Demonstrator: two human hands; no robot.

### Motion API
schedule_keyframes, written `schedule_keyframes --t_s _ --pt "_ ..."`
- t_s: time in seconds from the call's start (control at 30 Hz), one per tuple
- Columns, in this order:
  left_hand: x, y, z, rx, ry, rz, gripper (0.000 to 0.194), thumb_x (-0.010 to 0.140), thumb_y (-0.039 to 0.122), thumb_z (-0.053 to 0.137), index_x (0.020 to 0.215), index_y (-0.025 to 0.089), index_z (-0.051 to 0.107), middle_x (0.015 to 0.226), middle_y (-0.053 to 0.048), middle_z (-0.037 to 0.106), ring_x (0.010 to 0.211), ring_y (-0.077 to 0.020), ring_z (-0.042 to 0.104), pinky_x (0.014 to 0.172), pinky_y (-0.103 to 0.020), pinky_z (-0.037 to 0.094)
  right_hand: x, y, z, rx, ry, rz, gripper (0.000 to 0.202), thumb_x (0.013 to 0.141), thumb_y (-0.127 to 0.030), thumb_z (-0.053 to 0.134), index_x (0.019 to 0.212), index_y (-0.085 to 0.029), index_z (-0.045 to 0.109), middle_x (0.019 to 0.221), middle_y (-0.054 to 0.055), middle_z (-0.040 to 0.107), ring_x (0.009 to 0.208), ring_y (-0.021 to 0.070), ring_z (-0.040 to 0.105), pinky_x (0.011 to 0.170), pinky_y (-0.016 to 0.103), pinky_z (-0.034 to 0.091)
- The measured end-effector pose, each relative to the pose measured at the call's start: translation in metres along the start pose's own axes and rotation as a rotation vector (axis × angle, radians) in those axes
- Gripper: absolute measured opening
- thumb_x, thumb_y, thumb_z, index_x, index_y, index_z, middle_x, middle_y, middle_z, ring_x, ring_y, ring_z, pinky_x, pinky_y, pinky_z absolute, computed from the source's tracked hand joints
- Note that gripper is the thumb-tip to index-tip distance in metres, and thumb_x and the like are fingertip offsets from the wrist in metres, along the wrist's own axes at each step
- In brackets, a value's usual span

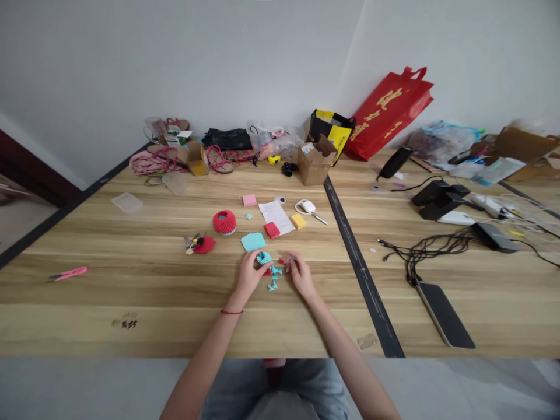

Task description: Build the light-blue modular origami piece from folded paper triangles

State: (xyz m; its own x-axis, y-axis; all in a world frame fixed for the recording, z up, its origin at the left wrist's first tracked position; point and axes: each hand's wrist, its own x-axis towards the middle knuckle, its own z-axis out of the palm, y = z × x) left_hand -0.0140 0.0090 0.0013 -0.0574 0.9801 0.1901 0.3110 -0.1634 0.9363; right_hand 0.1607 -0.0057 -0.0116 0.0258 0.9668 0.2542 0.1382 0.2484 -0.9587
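My left hand is closed around a teal ring of interlocked folded paper, held low over the table. Close by, my right hand has its fingertips pinched at a small red folded paper piece. Small teal folded paper pieces lie on the wood between the hands. A red bit of paper shows partly under the left fingers. Just beyond the left hand rests a stack of teal paper slips. Further left stands a round red folded-paper bowl with a teal lower edge.
Red, yellow and pink paper stacks lie beyond, near a written sheet and scissors. A pink-handled cutter lies far left. Black cables and a phone-like slab are right; boxes and bags line the wall.
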Motion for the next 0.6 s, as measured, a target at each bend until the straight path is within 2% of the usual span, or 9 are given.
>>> schedule_keyframes --t_s 0.07,0.2,0.3,0.4,0.6 --pt "0.003 0.000 -0.001 -0.256 0.020 -0.130 0.041 0.073 0.043 0.067 0.104 0.017 0.060 0.105 -0.010 0.067 0.094 -0.0214 0.064 0.085 -0.035 0.050 0.000 0.000 0.000 -0.005 -0.010 0.008 0.029 0.091 -0.031 0.040 0.109 -0.019 0.059 0.081 0.004 0.065 0.059 0.0137 0.053 0.064 0.029 0.047" --pt "0.006 0.002 -0.005 -0.768 -0.080 -0.391 0.044 0.072 0.051 0.067 0.097 0.015 0.062 0.104 -0.010 0.068 0.094 -0.0198 0.064 0.086 -0.033 0.051 0.000 -0.002 0.000 -0.002 -0.030 0.022 0.029 0.090 -0.034 0.041 0.098 -0.017 0.064 0.084 0.006 0.066 0.060 0.0134 0.053 0.064 0.028 0.047" --pt "0.004 0.003 -0.006 -0.893 -0.173 -0.509 0.045 0.066 0.052 0.072 0.090 0.014 0.065 0.099 -0.011 0.069 0.091 -0.0211 0.065 0.083 -0.033 0.052 0.000 -0.006 0.000 0.055 -0.044 0.066 0.028 0.085 -0.038 0.054 0.099 -0.017 0.065 0.082 0.005 0.065 0.063 0.0137 0.054 0.064 0.027 0.047" --pt "0.001 0.005 -0.004 -0.955 -0.254 -0.582 0.043 0.060 0.046 0.079 0.088 0.014 0.067 0.095 -0.010 0.070 0.088 -0.0217 0.065 0.079 -0.033 0.053 -0.001 -0.012 0.000 0.198 -0.080 0.109 0.032 0.074 -0.038 0.068 0.100 -0.020 0.066 0.078 0.001 0.064 0.062 0.0129 0.053 0.062 0.026 0.047" --pt "-0.003 0.011 -0.003 -0.943 -0.386 -0.569 0.042 0.059 0.035 0.082 0.091 0.013 0.068 0.090 -0.008 0.069 0.081 -0.0184 0.065 0.076 -0.030 0.052 -0.002 -0.014 0.001 0.385 -0.130 0.170 0.031 0.062 -0.034 0.080 0.087 -0.020 0.067 0.074 0.000 0.063 0.063 0.0125 0.057 0.062 0.025 0.049"
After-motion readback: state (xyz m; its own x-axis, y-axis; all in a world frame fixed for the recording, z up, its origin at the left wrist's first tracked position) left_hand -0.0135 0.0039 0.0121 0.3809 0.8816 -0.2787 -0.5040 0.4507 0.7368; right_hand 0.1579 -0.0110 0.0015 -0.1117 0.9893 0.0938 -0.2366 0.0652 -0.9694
